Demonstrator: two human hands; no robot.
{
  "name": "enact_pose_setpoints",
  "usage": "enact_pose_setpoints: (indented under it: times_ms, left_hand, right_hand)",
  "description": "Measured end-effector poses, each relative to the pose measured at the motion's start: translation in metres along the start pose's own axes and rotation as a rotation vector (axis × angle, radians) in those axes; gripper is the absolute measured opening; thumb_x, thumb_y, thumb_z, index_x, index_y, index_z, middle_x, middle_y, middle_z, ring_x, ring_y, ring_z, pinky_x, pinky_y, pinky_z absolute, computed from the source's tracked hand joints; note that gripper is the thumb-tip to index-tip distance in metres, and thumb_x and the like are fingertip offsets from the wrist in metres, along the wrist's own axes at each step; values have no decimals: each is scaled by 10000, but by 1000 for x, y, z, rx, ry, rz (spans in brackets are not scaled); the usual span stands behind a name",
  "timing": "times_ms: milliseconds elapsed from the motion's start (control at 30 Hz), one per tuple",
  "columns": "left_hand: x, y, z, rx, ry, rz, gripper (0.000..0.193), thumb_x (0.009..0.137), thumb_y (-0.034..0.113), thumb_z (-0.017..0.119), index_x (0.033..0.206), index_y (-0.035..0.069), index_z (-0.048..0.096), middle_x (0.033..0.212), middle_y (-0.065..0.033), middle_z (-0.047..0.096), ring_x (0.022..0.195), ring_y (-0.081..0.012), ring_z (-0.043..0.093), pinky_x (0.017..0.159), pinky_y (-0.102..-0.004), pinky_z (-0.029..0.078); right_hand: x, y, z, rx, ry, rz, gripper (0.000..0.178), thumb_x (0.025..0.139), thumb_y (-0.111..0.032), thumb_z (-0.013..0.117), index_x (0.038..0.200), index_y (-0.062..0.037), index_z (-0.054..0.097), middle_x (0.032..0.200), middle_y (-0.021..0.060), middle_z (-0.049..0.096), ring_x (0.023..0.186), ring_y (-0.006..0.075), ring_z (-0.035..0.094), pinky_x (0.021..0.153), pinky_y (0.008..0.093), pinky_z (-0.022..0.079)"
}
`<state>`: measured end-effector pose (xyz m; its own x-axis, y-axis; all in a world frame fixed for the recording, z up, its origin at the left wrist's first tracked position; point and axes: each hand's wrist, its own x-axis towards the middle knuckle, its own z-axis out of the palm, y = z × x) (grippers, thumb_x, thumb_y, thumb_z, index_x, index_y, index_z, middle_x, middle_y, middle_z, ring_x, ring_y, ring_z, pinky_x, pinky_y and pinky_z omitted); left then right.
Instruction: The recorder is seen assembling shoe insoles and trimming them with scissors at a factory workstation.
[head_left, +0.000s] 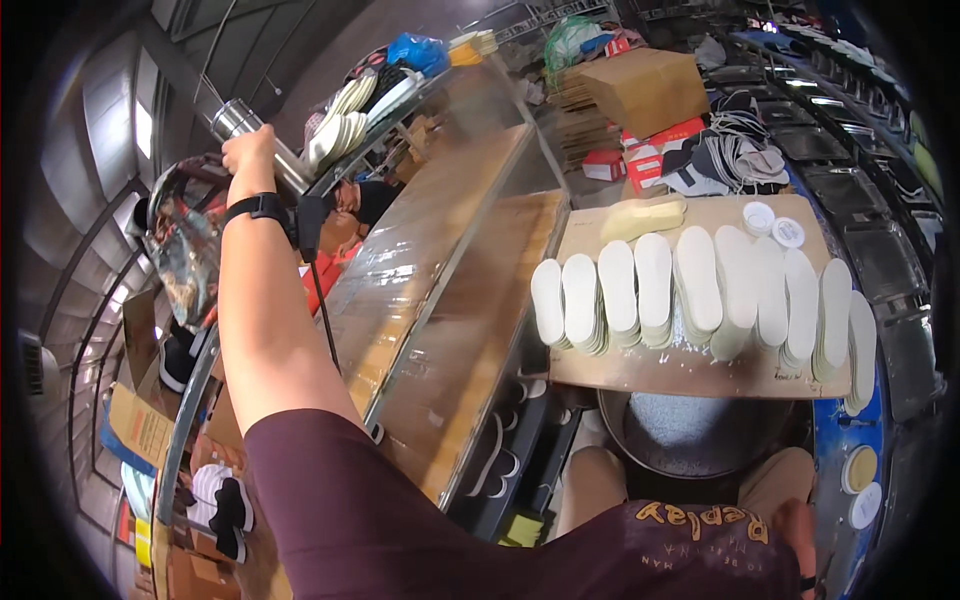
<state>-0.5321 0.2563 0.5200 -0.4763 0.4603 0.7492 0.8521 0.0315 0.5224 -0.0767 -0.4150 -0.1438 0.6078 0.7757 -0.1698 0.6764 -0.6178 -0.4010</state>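
Note:
My left arm reaches up to the far left, a black band round its wrist. At its end my left hand (248, 152) is closed round a shiny steel cylinder, which looks like a flask (234, 118), beside the upper shelf. Just right of that hand, several pale insoles (338, 138) lie piled on the shelf. My right forearm hangs at the lower right with a dark wristband, and its hand falls outside the picture. In front of my lap, stacks of white insoles (700, 280) stand in a row on a cardboard-covered board (600, 378).
A slanted, plastic-wrapped shelf (430, 250) runs along my left. Two round white lids (774, 224) and yellowish insoles (645, 217) sit at the board's far side. Behind are a cardboard box (645, 92) and shoe uppers (735, 150). Metal trays (850, 195) line the right. Another person (372, 203) is beyond the shelf.

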Motion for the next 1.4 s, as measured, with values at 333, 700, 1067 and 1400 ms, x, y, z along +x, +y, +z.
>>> enact_pose_setpoints:
  times_ms: [333,700,1067,1400]
  left_hand:
    - [-13,-18,36,397,0,98,1149,671,525,756,1300,-242,176,1238,-307,534,1158,-371,562,1022,-438,406]
    - [-95,34,-63,-611,70,226,815,544,401,860,1092,-106,535,1080,-226,635,1003,-305,632,897,-368,487]
    - [-391,14,-182,-1505,-1265,399,442,721,229,736,1065,-5,588,912,-70,641,814,-168,628,755,-321,512]
    - [-499,-13,-174,-2020,-1787,312,920,582,182,875,1338,9,381,1133,-130,621,1099,-228,594,979,-378,435]
  right_hand:
    - [9,-28,-2,-25,132,93,88,719,-47,610,751,-3,540,729,238,607,750,436,597,652,514,460]
    - [3,-45,-14,-44,30,85,112,753,-108,616,785,-3,595,774,223,629,780,420,611,694,497,475]
    - [35,-292,-181,684,147,-895,564,667,-88,802,1170,-33,553,1026,101,616,908,230,611,764,326,485]
    - [1,-314,-181,1082,-319,-924,804,578,-195,863,1256,-14,471,1146,95,597,1060,184,573,925,337,443]
